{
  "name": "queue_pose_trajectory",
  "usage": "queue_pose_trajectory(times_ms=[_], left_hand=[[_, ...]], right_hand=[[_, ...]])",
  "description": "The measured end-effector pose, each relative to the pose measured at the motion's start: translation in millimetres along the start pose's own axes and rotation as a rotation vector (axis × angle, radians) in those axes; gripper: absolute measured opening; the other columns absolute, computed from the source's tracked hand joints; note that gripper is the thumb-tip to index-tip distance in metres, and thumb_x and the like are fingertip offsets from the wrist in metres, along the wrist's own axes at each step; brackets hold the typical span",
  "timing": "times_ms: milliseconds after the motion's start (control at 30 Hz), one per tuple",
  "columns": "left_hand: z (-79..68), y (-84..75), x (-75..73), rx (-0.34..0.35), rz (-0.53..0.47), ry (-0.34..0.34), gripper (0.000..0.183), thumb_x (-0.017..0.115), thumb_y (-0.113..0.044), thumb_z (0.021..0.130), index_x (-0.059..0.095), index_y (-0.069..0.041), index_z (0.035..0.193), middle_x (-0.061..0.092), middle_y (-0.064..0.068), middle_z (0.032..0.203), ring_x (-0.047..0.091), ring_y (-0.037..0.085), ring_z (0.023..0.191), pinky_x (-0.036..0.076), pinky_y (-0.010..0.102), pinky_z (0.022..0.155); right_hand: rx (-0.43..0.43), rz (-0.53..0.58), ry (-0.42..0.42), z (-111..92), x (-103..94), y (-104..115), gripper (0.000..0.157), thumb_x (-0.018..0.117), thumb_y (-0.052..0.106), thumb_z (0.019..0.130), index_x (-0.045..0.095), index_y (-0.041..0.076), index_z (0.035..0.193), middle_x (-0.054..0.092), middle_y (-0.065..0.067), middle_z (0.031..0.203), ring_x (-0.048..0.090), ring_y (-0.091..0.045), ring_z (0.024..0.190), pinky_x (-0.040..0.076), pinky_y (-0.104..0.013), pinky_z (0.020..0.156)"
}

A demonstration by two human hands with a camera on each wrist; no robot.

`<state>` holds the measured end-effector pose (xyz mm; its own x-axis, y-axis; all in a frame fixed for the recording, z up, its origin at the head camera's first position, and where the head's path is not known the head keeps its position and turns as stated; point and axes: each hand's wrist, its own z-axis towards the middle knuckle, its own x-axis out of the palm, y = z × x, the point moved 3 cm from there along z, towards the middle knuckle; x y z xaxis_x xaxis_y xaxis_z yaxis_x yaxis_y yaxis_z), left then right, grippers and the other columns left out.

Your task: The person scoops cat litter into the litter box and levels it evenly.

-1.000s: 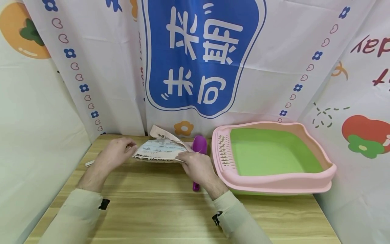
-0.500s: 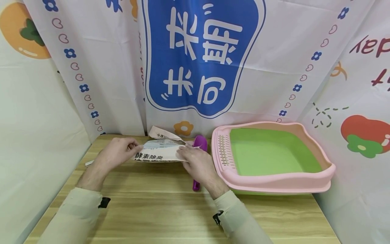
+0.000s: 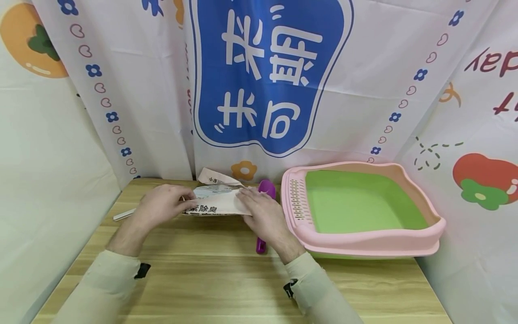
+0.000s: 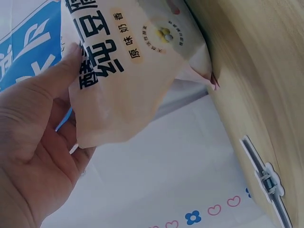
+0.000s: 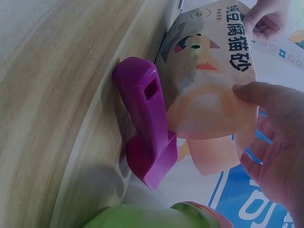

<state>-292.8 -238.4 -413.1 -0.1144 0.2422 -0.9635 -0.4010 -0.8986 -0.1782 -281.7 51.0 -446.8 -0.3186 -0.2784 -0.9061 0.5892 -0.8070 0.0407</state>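
A pale bag of cat litter [image 3: 226, 203] stands upright at the back of the table, its top torn apart and a torn strip [image 3: 210, 175] sticking up behind. At its left top corner, my left hand [image 3: 163, 204] pinches the edge, thumb on the printed front and fingers behind. My right hand [image 3: 264, 213] grips the opposite top corner the same way, as the thumb on the front [image 5: 256, 92] shows in the right wrist view. Beside the bag's right side lies a purple litter scoop [image 5: 145, 104], its handle toward me. What the bag contains is hidden.
Right of the scoop sits a green litter box with a pink rim [image 3: 352, 240]. A small white utility knife [image 4: 269, 183] lies on the wooden table [image 3: 210, 279] left of the bag. A printed cloth [image 3: 364, 67] hangs behind the table.
The bag's front edge has tipped so more of its printed front shows. My left hand has moved slightly right and now pinches the left corner; the right hand has shifted its fingers over the edge.
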Motion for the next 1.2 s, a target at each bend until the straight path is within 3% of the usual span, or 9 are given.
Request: queue_pose_trajectory(times_ms=[167,300,667,867,1000,1100,1200], left_hand=[[0.0,-1.8,-0.2,0.011,-0.036,-0.051,0.006,0.077,-0.035,0.097,0.078,-0.029,0.098,0.081,-0.009,0.096,0.076,0.016,0.089,0.062,0.048,0.078],[-2.4,-3.2,-3.1,0.024,-0.053,-0.092,0.004,0.079,-0.027,0.095,0.078,-0.027,0.099,0.082,-0.005,0.098,0.077,0.02,0.091,0.063,0.05,0.081],[-8.3,-6.1,-6.7,0.035,-0.02,-0.228,0.006,0.08,-0.023,0.094,0.079,-0.025,0.099,0.082,-0.003,0.098,0.078,0.023,0.089,0.064,0.05,0.079],[-9.9,-12.0,-8.9,0.062,-0.01,-0.349,0.011,0.082,-0.018,0.092,0.079,-0.022,0.102,0.082,0.001,0.101,0.078,0.026,0.091,0.065,0.051,0.08],[-9.8,-15.9,-10.5,0.093,-0.004,-0.423,0.011,0.082,-0.018,0.091,0.079,-0.02,0.101,0.083,0.002,0.1,0.078,0.027,0.092,0.065,0.05,0.08],[-8.9,-17.5,-10.2,0.099,-0.003,-0.431,0.011,0.083,-0.017,0.09,0.079,-0.019,0.1,0.082,0.003,0.099,0.077,0.026,0.091,0.065,0.049,0.08],[-8.5,-18.4,-8.8,0.087,-0.006,-0.397,0.011,0.083,-0.018,0.09,0.078,-0.019,0.1,0.082,0.002,0.098,0.077,0.025,0.088,0.065,0.048,0.078]], right_hand=[[-0.015,-0.032,0.007,0.2,-2.9,-1.3,0.068,0.076,0.047,0.094,0.054,0.024,0.154,0.054,0.003,0.161,0.054,-0.024,0.149,0.038,-0.045,0.13],[-0.034,-0.038,-0.045,1.7,-10.6,-0.5,0.069,0.068,0.061,0.096,0.054,0.024,0.152,0.056,0.003,0.16,0.054,-0.022,0.148,0.034,-0.046,0.132],[-0.067,-0.037,-0.214,5.5,-35.0,8.3,0.054,0.074,0.036,0.097,0.06,0.023,0.147,0.066,0.006,0.144,0.063,-0.017,0.133,0.047,-0.037,0.122],[-0.081,-0.03,-0.296,6.2,-48.1,15.3,0.047,0.077,0.026,0.094,0.067,0.022,0.139,0.071,0.004,0.131,0.067,-0.019,0.12,0.054,-0.036,0.109],[-0.085,-0.047,-0.308,6.5,-53.0,18.4,0.036,0.076,0.022,0.095,0.072,0.024,0.131,0.073,0.005,0.119,0.067,-0.017,0.109,0.057,-0.035,0.1],[-0.085,-0.053,-0.303,6.6,-54.0,19.0,0.024,0.073,0.022,0.099,0.075,0.025,0.123,0.073,0.006,0.111,0.067,-0.016,0.101,0.057,-0.032,0.094],[-0.076,-0.036,-0.299,5.9,-53.7,18.0,0.014,0.07,0.023,0.102,0.077,0.025,0.115,0.073,0.007,0.106,0.067,-0.015,0.097,0.057,-0.031,0.091]])
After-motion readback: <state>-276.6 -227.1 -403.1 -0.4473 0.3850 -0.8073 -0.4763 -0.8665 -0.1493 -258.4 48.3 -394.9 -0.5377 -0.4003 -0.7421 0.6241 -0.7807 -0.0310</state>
